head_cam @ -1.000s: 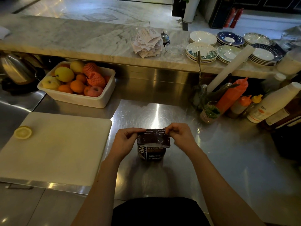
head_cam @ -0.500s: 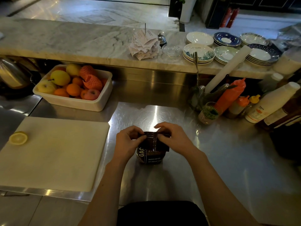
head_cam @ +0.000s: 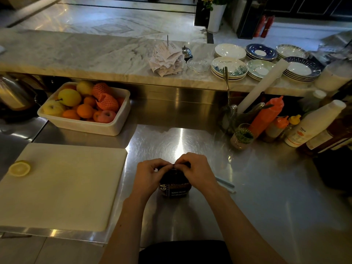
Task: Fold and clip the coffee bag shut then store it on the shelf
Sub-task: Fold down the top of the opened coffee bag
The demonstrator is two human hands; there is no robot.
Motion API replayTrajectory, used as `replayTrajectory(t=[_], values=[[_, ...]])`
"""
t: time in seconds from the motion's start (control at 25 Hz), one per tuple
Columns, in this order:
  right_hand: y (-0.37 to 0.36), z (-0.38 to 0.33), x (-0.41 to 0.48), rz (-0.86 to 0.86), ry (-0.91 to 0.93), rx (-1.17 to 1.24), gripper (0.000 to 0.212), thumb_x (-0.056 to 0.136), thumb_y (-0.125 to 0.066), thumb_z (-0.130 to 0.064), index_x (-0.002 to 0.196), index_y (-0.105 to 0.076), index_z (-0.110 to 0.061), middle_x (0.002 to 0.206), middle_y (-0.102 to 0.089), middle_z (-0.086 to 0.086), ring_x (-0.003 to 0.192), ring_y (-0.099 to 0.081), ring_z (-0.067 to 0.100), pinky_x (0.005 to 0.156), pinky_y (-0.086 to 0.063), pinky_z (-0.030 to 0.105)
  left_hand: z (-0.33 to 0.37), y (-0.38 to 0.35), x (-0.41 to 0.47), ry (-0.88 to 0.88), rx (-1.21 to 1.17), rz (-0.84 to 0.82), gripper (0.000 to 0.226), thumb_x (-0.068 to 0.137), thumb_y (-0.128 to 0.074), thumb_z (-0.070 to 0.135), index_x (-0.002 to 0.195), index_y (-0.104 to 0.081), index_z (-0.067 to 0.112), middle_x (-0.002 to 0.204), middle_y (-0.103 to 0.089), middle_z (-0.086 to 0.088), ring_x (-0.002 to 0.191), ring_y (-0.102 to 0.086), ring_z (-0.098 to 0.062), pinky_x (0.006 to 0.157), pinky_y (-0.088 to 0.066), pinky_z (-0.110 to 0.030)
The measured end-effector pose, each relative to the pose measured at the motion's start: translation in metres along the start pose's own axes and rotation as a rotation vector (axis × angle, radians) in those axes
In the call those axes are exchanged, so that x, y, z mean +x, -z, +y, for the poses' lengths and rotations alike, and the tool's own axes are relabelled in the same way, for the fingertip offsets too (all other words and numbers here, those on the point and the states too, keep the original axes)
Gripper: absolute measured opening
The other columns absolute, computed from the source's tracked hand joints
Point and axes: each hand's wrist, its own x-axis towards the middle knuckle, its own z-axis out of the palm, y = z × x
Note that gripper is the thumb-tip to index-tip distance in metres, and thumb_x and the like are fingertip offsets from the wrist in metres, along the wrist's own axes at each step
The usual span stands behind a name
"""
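A dark brown coffee bag [head_cam: 176, 184] with white lettering stands upright on the steel counter [head_cam: 266, 187] in front of me. My left hand [head_cam: 149, 174] grips the folded top of the bag from the left. My right hand [head_cam: 198, 171] pinches the same fold from the right, and the fingertips of both hands meet over the bag's top. The hands hide most of the fold. A pale blue bar, maybe a bag clip [head_cam: 225, 183], lies on the counter just right of my right wrist.
A white cutting board [head_cam: 62, 185] with a lemon half [head_cam: 19, 168] lies at the left. A white tub of fruit [head_cam: 85, 107] stands behind it. Sauce bottles [head_cam: 266, 116] and a small jar [head_cam: 241, 137] crowd the right. Stacked plates [head_cam: 229, 68] and a receipt spike [head_cam: 167, 58] sit on the marble ledge.
My hands have come together over the bag's top, which has been folded further down, so the bag stands lower. The pale bar beside my right wrist has come into view.
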Motion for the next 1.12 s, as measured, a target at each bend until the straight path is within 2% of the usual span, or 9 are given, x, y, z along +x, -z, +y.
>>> replayTrajectory(t=[0.2, 0.32, 0.44, 0.56, 0.8, 0.92, 1.04, 1.12], values=[[0.008, 0.009, -0.003, 0.064, -0.048, 0.051, 0.007, 0.081, -0.075, -0.023, 0.085, -0.076, -0.017, 0.082, -0.072, -0.001, 0.077, -0.066, 0.01, 0.076, -0.055, 0.021, -0.001, -0.002, 0.003, -0.019, 0.012, 0.005, 0.006, 0.081, -0.075, 0.014, 0.083, -0.079, 0.018, 0.075, -0.073, 0.012, 0.077, -0.068, -0.001, 0.072, -0.049, -0.009], [0.01, 0.011, -0.003, 0.032, -0.006, 0.041, 0.006, 0.086, -0.069, -0.015, 0.088, -0.075, -0.015, 0.085, -0.072, -0.001, 0.08, -0.065, 0.01, 0.079, -0.053, 0.022, -0.002, 0.003, 0.005, -0.025, 0.007, -0.052, 0.011, 0.085, -0.071, 0.01, 0.086, -0.078, 0.018, 0.079, -0.074, 0.011, 0.081, -0.068, 0.0, 0.075, -0.048, -0.008], [0.014, 0.012, -0.004, -0.007, 0.03, 0.033, 0.016, 0.089, -0.061, -0.007, 0.092, -0.075, -0.015, 0.089, -0.072, -0.001, 0.08, -0.061, 0.005, 0.079, -0.047, 0.014, -0.006, 0.008, 0.004, -0.021, -0.017, -0.073, 0.013, 0.086, -0.07, 0.008, 0.086, -0.078, 0.018, 0.081, -0.075, 0.011, 0.085, -0.07, -0.003, 0.078, -0.049, -0.008], [0.015, 0.014, -0.006, 0.033, -0.001, 0.08, 0.015, 0.089, -0.063, -0.008, 0.092, -0.076, -0.016, 0.088, -0.072, -0.006, 0.077, -0.062, -0.002, 0.075, -0.046, 0.005, -0.008, 0.009, 0.002, 0.014, -0.043, 0.024, 0.009, 0.081, -0.075, 0.009, 0.078, -0.078, 0.017, 0.075, -0.075, 0.006, 0.079, -0.07, -0.007, 0.074, -0.049, -0.01], [0.013, 0.019, -0.007, 0.188, -0.083, 0.126, 0.005, 0.08, -0.077, -0.018, 0.085, -0.076, -0.016, 0.079, -0.075, -0.003, 0.072, -0.069, 0.006, 0.072, -0.053, 0.013, -0.016, 0.011, 0.006, 0.017, -0.087, -0.021, 0.019, 0.085, -0.07, 0.008, 0.081, -0.077, 0.025, 0.082, -0.076, 0.01, 0.084, -0.071, -0.006, 0.077, -0.049, -0.012], [0.013, 0.019, -0.006, 0.187, -0.043, 0.102, 0.005, 0.079, -0.077, -0.018, 0.083, -0.076, -0.017, 0.076, -0.073, -0.005, 0.069, -0.068, 0.004, 0.068, -0.051, 0.01, -0.022, 0.015, 0.007, 0.114, -0.183, 0.009, 0.013, 0.081, -0.076, 0.009, 0.084, -0.078, 0.021, 0.084, -0.078, 0.003, 0.083, -0.073, -0.01, 0.078, -0.052, -0.018], [0.011, 0.018, -0.004, 0.193, -0.031, 0.099, 0.003, 0.08, -0.076, -0.017, 0.083, -0.076, -0.017, 0.074, -0.069, -0.01, 0.068, -0.066, 0.0, 0.068, -0.05, 0.007, -0.025, 0.014, 0.006, 0.134, -0.14, -0.098, 0.016, 0.076, -0.08, 0.012, 0.091, -0.077, 0.019, 0.089, -0.077, 0.001, 0.089, -0.072, -0.011, 0.083, -0.052, -0.02], [0.011, 0.021, -0.005, 0.18, -0.031, 0.144, 0.006, 0.08, -0.076, -0.018, 0.086, -0.075, -0.018, 0.077, -0.069, -0.011, 0.073, -0.067, 0.0, 0.072, -0.051, 0.008, -0.023, 0.007, 0.002, 0.136, -0.142, -0.081, 0.013, 0.078, -0.077, 0.009, 0.083, -0.076, 0.021, 0.081, -0.076, 0.001, 0.083, -0.072, -0.007, 0.076, -0.051, -0.015]])
